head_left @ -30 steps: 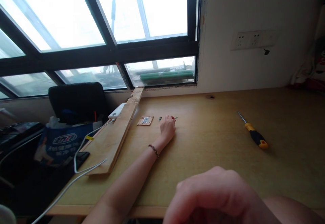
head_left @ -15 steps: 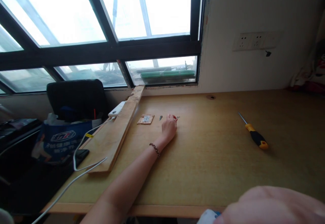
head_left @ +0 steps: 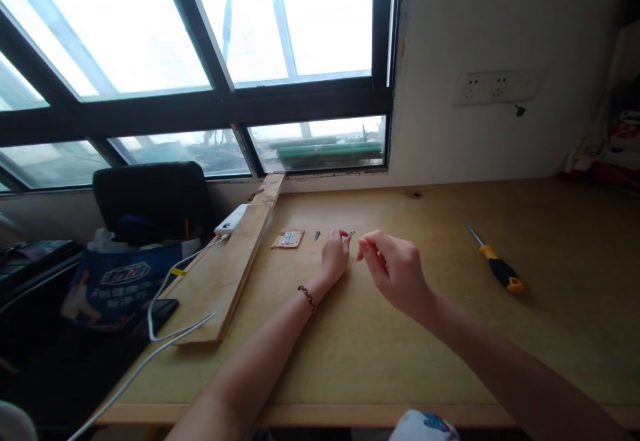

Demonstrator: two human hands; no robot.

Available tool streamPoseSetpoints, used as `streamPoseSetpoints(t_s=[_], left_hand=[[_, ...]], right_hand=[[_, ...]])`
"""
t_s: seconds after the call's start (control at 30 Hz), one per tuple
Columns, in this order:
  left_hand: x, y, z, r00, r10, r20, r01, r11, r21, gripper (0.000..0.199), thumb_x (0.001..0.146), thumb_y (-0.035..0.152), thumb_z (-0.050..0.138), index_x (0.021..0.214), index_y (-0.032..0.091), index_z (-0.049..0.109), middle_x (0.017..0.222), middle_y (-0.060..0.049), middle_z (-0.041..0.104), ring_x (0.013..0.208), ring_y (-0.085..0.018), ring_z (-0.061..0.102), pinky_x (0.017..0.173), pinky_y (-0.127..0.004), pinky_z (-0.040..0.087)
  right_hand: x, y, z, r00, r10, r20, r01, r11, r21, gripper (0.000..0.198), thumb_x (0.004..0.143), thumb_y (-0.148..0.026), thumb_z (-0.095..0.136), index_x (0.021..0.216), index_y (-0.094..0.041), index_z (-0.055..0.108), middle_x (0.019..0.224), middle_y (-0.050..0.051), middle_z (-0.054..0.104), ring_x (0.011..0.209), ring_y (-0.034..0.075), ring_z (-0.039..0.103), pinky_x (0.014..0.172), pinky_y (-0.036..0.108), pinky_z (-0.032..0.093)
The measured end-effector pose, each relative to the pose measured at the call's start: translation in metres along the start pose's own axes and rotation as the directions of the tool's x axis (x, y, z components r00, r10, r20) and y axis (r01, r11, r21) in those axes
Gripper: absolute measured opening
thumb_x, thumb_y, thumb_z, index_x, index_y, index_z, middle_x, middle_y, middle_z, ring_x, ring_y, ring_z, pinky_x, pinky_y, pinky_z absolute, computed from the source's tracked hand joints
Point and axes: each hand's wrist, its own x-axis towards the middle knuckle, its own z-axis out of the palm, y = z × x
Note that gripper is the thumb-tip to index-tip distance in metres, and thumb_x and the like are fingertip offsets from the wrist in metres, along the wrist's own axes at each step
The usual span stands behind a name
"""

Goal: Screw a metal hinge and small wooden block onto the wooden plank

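My left hand [head_left: 335, 254], with a beaded bracelet at its wrist, rests on the table and pinches what looks like a small screw [head_left: 352, 233] at its fingertips. Just to the right, my right hand [head_left: 395, 264] hovers with curled fingers pressed together near that screw. Whatever it holds, if anything, is hidden. A few small screws [head_left: 317, 235] lie left of my left hand. Beyond them a metal hinge [head_left: 289, 238] lies on a small piece of wood or cardboard [head_left: 277, 239]. A yellow and black screwdriver [head_left: 500, 269] lies well to the right.
A long wooden board [head_left: 227, 281] lies along the table's left side, with a white power strip [head_left: 233, 219] beside it. A white cable [head_left: 150, 354] crosses the board's near end. A black chair [head_left: 155, 194] and a blue bag [head_left: 125, 274] stand to the left.
My right hand has risen from the bottom right corner and moved forward and left, next to my left hand. The left hand stays in nearly the same place.
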Motion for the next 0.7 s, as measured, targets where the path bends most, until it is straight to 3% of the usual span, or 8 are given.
streamPoseSetpoints(t_s=[0.03, 0.1, 0.2, 0.33, 0.43, 0.7], left_hand=[[-0.001, 0.003, 0.001, 1.000, -0.024, 0.003, 0.024, 0.997, -0.069, 0.021, 0.086, 0.029, 0.040, 0.087, 0.014, 0.054, 0.084, -0.007, 0.057, 0.075, -0.015, 0.053, 0.066, -0.026, 0.040], [-0.004, 0.009, 0.004, 0.997, -0.069, 0.027, 0.073, 0.976, -0.206, 0.020, 0.085, 0.030, 0.042, 0.083, 0.014, 0.055, 0.076, -0.004, 0.056, 0.069, -0.013, 0.051, 0.063, -0.025, 0.040], [-0.011, 0.020, 0.012, 0.992, -0.062, 0.108, 0.098, 0.926, -0.365, 0.019, 0.082, 0.031, 0.046, 0.079, 0.014, 0.055, 0.067, -0.001, 0.053, 0.063, -0.011, 0.048, 0.058, -0.023, 0.039], [-0.022, 0.033, 0.016, 0.991, -0.033, 0.127, 0.085, 0.899, -0.430, 0.014, 0.080, 0.027, 0.048, 0.079, 0.015, 0.055, 0.063, 0.002, 0.048, 0.059, -0.009, 0.044, 0.055, -0.021, 0.036], [-0.027, 0.038, 0.014, 0.995, 0.014, 0.099, 0.028, 0.915, -0.403, 0.014, 0.080, 0.028, 0.049, 0.079, 0.016, 0.056, 0.063, 0.002, 0.046, 0.058, -0.009, 0.042, 0.054, -0.021, 0.034], [-0.026, 0.037, 0.006, 0.986, 0.128, 0.108, -0.084, 0.936, -0.340, 0.017, 0.080, 0.028, 0.051, 0.081, 0.018, 0.064, 0.063, 0.002, 0.047, 0.058, -0.009, 0.043, 0.056, -0.021, 0.035]], right_hand=[[-0.002, 0.025, 0.010, 0.991, 0.127, -0.041, -0.126, 0.992, 0.024, 0.019, 0.083, -0.030, 0.047, 0.076, -0.016, 0.059, 0.064, 0.003, 0.061, 0.055, 0.010, 0.054, 0.053, 0.021, 0.042], [-0.010, 0.071, 0.027, 0.921, 0.384, -0.072, -0.367, 0.913, 0.178, 0.023, 0.079, -0.033, 0.052, 0.091, -0.015, 0.059, 0.081, 0.007, 0.065, 0.060, 0.012, 0.059, 0.049, 0.021, 0.044], [-0.025, 0.115, 0.041, 0.816, 0.578, 0.014, -0.551, 0.770, 0.322, 0.036, 0.069, -0.040, 0.062, 0.094, -0.014, 0.063, 0.086, 0.009, 0.067, 0.066, 0.017, 0.062, 0.050, 0.025, 0.050], [-0.034, 0.126, 0.045, 0.776, 0.620, 0.112, -0.580, 0.633, 0.513, 0.039, 0.067, -0.043, 0.063, 0.091, -0.013, 0.068, 0.083, 0.008, 0.068, 0.073, 0.018, 0.064, 0.064, 0.030, 0.053], [-0.034, 0.123, 0.045, 0.752, 0.652, 0.096, -0.578, 0.581, 0.573, 0.035, 0.067, -0.041, 0.064, 0.086, -0.013, 0.070, 0.081, 0.007, 0.069, 0.070, 0.016, 0.063, 0.066, 0.030, 0.052], [-0.038, 0.132, 0.048, 0.639, 0.768, 0.036, -0.597, 0.466, 0.654, 0.029, 0.057, -0.034, 0.072, 0.077, -0.013, 0.071, 0.072, 0.006, 0.068, 0.058, 0.012, 0.058, 0.053, 0.023, 0.048]])
